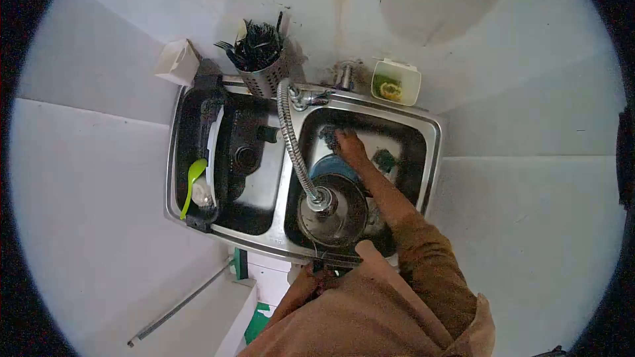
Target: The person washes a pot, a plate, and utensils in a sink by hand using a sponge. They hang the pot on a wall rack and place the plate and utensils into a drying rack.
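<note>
In the right basin, my right hand (349, 146) reaches to the back left, its fingers closed over a dark, fuzzy scouring pad (328, 135). Below that wrist lies a round metal pan (347, 215), with a blue round dish (332, 164) partly hidden behind it. At the sink's front edge, my left hand (322, 280) is closed around what looks like the pan's black handle (318, 264); my clothing hides part of this hand. A dark green scrubber (383, 160) sits on the basin floor, right of my forearm.
A hose faucet (289, 119) arches over the pan. The left basin holds a black dish rack (223, 158) with a white plate (212, 152) and a green spoon (192, 182). Behind stand a perforated cutlery holder (264, 79) and a white tub (403, 82) with a yellow-green sponge.
</note>
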The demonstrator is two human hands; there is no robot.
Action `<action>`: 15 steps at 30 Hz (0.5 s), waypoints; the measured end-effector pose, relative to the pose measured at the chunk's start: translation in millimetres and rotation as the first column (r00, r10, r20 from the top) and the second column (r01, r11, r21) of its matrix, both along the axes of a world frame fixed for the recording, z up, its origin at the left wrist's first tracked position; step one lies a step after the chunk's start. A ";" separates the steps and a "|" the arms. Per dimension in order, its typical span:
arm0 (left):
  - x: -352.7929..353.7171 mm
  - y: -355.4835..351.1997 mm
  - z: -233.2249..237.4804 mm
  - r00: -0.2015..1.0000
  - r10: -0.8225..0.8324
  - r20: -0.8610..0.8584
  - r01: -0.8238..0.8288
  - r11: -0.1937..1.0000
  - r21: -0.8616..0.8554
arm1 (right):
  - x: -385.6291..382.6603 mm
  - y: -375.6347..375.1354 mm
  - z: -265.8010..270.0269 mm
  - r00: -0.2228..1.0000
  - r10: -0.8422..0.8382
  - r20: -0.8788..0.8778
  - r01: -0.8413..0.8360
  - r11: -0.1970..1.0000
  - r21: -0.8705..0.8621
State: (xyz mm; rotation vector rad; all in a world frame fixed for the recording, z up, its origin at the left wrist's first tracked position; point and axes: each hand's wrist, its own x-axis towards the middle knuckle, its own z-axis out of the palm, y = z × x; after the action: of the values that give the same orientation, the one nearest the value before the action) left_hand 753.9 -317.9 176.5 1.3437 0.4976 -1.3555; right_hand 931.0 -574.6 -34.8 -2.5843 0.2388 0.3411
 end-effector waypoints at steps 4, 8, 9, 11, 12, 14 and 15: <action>-7.0 9.9 -24.8 0.993 -0.010 -0.118 0.019 0.997 0.076 | -39.7 -15.6 99.8 0.969 -0.107 0.225 0.077 0.988 0.134; 16.8 -5.5 6.1 0.934 -0.284 0.215 0.261 0.956 0.131 | -56.7 -65.5 151.7 0.854 -0.114 0.507 0.148 0.989 -0.027; 26.7 -11.9 23.1 0.925 -0.344 0.163 0.318 0.933 0.168 | -52.3 -75.6 176.3 0.839 -0.170 0.517 0.206 0.978 -0.013; 23.2 -13.7 17.8 0.944 -0.297 0.140 0.277 0.950 0.145 | -33.6 -96.6 207.9 0.819 -0.222 0.529 0.263 0.965 -0.001; 20.7 -13.7 12.0 0.961 -0.252 0.114 0.237 0.963 0.130 | -21.0 -107.7 215.0 0.844 -0.153 0.514 0.246 0.962 -0.117; -3.2 1.3 -31.2 0.970 -0.196 0.147 0.188 0.980 0.068 | 3.7 -123.9 214.4 0.865 -0.085 0.495 0.225 0.947 -0.231; -10.2 6.4 -44.5 0.976 -0.137 0.172 0.137 0.990 0.008 | 15.7 -130.0 201.0 0.919 -0.002 0.394 0.163 0.913 -0.375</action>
State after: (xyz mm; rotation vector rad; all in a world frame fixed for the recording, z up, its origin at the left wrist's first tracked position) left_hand 743.6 -311.5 132.0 1.4996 0.2896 -1.3354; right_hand 946.7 -704.6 166.1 -2.9606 0.3014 -0.2870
